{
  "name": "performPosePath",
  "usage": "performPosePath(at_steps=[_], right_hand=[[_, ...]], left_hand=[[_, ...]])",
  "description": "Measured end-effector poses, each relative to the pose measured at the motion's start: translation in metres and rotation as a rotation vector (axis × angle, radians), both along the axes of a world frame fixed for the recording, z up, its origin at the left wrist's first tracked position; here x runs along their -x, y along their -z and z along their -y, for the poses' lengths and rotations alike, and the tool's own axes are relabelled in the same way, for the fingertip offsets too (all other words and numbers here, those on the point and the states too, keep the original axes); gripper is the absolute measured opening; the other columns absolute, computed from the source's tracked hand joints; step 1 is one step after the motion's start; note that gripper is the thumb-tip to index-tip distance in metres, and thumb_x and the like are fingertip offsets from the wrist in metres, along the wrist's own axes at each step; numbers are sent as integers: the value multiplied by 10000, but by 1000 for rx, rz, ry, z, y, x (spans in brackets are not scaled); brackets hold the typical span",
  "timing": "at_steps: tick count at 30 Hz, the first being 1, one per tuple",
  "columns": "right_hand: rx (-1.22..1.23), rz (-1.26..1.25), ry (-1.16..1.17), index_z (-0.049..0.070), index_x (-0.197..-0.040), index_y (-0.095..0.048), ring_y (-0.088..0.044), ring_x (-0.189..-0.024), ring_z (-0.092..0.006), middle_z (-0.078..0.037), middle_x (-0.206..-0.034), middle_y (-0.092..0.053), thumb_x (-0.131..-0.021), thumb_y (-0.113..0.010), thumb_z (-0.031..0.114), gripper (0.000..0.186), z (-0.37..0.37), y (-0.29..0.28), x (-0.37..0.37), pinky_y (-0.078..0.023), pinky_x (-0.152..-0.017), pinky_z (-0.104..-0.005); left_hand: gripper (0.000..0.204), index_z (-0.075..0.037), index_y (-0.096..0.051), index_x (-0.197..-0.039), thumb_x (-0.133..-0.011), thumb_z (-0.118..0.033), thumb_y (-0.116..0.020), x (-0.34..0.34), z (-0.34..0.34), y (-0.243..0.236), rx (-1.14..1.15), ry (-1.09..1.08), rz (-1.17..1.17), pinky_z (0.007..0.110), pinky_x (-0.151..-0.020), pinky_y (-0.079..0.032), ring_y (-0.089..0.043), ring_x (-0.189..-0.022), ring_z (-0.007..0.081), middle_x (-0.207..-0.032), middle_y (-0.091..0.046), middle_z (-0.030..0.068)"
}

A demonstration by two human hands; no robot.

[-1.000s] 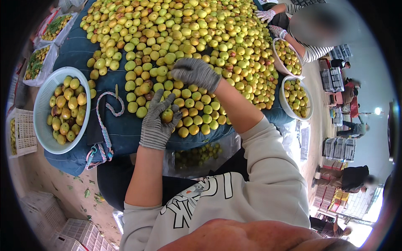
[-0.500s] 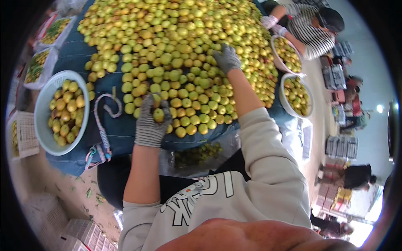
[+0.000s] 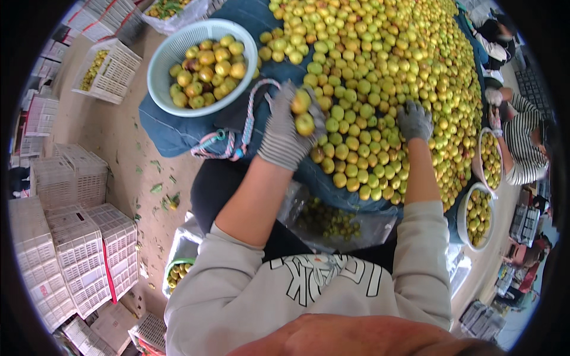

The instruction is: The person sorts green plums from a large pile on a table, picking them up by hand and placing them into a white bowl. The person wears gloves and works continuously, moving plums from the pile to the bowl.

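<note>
My left hand (image 3: 292, 126), in a grey striped glove, is closed around two round yellow-green fruits (image 3: 304, 124) that look like jujubes. It is just past the pile's left edge, near the pale blue basket (image 3: 155, 77) of browner fruits. My right hand (image 3: 415, 121), gloved the same way, lies on the wide pile of fruits (image 3: 356, 163) with fingers apart. Under its palm, contact with single fruits is hidden. The pile rests on a dark blue cloth (image 3: 172, 135).
A braided cord (image 3: 248, 121) lies beside the basket. White bowls of fruit (image 3: 477, 216) stand along the right edge, near a person in a striped top (image 3: 528, 139). Stacked white crates (image 3: 77, 249) fill the lower left. Leaves (image 3: 157, 188) litter the floor.
The view has swung left. My left hand has moved from the pile's near edge toward the basket, carrying two fruits. My right hand has drawn nearer over the pile.
</note>
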State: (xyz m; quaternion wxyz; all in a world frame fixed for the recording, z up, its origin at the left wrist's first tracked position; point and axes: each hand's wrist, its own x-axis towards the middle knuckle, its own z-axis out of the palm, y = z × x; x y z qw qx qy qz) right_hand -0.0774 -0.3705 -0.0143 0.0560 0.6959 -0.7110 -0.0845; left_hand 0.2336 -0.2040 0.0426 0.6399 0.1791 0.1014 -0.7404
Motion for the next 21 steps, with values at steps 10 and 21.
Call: performPosePath(at_steps=[10, 21], right_hand=[[55, 23, -45, 328, -1504, -372, -227, -1468, -416, -27, -1597, -308, -918, -403, 706, 698, 6, 16, 24, -262, -1156, -575], [149, 163, -348, 311, -1496, -402, -197, -1480, -404, -81, -1608, -278, -945, -419, 664, 655, -82, 54, 62, -140, -1174, -615]], left_hand=[[525, -153, -465, -1411, -978, -445, -521, -178, 21, 33, 357, -509, 612, 416, -1075, -361, -450, -1307, 223, -1421, -498, 88], [616, -34, -260, -1519, -1044, -426, -260, -106, -8, -34, 190, -501, 756, 555, -1194, -221, -278, -1449, 398, -1560, -276, 242]])
